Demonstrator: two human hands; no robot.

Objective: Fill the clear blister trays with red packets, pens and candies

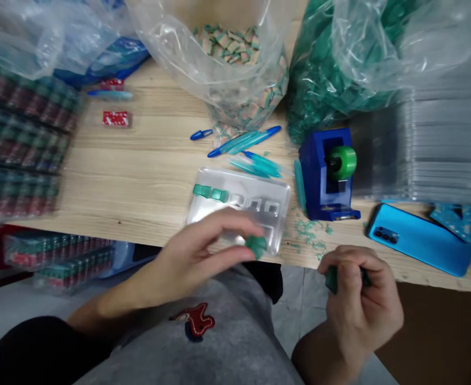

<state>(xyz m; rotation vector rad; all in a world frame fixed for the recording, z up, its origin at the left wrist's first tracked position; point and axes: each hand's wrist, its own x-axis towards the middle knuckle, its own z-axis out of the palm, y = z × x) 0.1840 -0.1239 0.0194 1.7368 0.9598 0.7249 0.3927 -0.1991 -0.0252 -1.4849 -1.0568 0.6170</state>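
My left hand (195, 254) pinches a small green plastic piece (256, 246) between thumb and fingertips, over the near right part of a clear plastic blister tray (255, 184). Two similar green pieces (219, 195) sit in the tray's far row, at its left end; the shaped hollows to their right hold none. Off the table's front edge, to the right of the tray, my right hand (363, 299) is closed around one or more dark green pieces (331, 279), mostly hidden by the fingers. Blur hides the exact shape of the held pieces.
Behind the tray lie blue pens (245, 141). A blue tape dispenser (327, 182) and a blue phone (423, 240) stand to the right, with green scraps (309, 232) nearby. Bags of striped pieces (235, 45) and green pieces (319, 69) line the back. Filled packs (18, 144) are stacked left.
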